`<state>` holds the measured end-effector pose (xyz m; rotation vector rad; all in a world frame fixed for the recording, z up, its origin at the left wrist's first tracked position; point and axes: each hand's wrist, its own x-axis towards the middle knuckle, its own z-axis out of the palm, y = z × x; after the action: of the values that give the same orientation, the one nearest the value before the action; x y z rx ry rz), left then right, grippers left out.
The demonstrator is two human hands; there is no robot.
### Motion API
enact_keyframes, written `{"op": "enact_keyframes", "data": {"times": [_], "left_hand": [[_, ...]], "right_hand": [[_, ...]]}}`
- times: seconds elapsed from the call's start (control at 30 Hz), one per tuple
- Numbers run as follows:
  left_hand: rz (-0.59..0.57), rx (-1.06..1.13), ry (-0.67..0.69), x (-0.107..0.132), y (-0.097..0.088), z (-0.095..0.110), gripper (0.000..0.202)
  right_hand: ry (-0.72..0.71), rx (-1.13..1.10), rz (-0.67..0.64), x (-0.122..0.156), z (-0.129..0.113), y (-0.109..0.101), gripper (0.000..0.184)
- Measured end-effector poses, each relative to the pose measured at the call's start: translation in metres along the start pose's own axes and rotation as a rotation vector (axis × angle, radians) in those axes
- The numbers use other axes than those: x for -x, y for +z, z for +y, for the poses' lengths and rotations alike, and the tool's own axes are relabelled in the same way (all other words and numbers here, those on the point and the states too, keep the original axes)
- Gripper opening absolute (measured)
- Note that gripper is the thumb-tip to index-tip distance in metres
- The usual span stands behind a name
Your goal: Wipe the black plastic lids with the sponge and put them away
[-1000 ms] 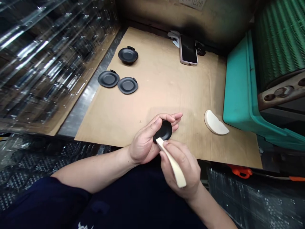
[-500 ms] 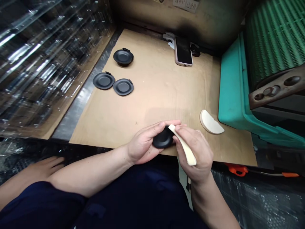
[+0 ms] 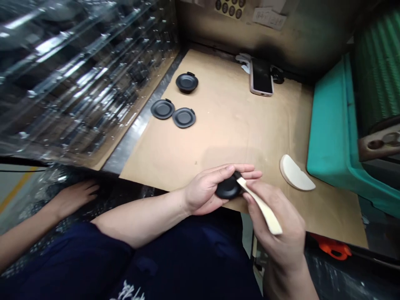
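My left hand point(image 3: 208, 189) cradles a round black plastic cap point(image 3: 227, 188) in its palm and fingers. My right hand point(image 3: 276, 225) pinches a flat cream-coloured strip point(image 3: 261, 206), whose tip touches the cap's right edge. Farther off on the cardboard sheet point(image 3: 231, 129) lie several similar black caps: one point(image 3: 186, 82) at the back, and two side by side point(image 3: 162, 109) point(image 3: 184, 117) nearer the left edge. A cream half-moon piece point(image 3: 295, 175) lies right of my hands.
A phone point(image 3: 261, 77) lies at the sheet's back edge. A teal bin point(image 3: 331, 137) stands to the right, and clear plastic trays point(image 3: 81, 79) are stacked on the left. Another person's hand point(image 3: 73, 198) rests low at left. An orange object point(image 3: 333, 246) sits below the sheet's front edge.
The view has swung, shifting everything in the picture. The strip's tip has moved along the cap's rim to its right side. Another person's hand has come in at lower left.
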<state>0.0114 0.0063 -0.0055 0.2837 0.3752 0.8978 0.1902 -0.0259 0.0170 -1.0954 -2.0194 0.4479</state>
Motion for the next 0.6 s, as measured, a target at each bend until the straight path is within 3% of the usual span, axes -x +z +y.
{"op": "enact_keyframes", "data": {"times": [0.13, 0.3, 0.5, 0.6], "left_hand": [[-0.06, -0.009, 0.038, -0.004, -0.003, -0.003, 0.047], [-0.055, -0.069, 0.031, -0.005, -0.005, -0.003, 0.04], [-0.06, -0.056, 0.052, 0.0, -0.004, 0.0, 0.043], [-0.052, -0.074, 0.037, 0.0, -0.002, 0.001, 0.04]], "right_hand": [[-0.007, -0.031, -0.088, 0.008, 0.005, -0.005, 0.041], [-0.05, -0.01, 0.068, 0.008, 0.012, 0.005, 0.051], [0.003, -0.075, -0.068, 0.011, -0.002, 0.007, 0.046], [-0.028, -0.017, 0.048, 0.009, -0.004, 0.01, 0.046]]}}
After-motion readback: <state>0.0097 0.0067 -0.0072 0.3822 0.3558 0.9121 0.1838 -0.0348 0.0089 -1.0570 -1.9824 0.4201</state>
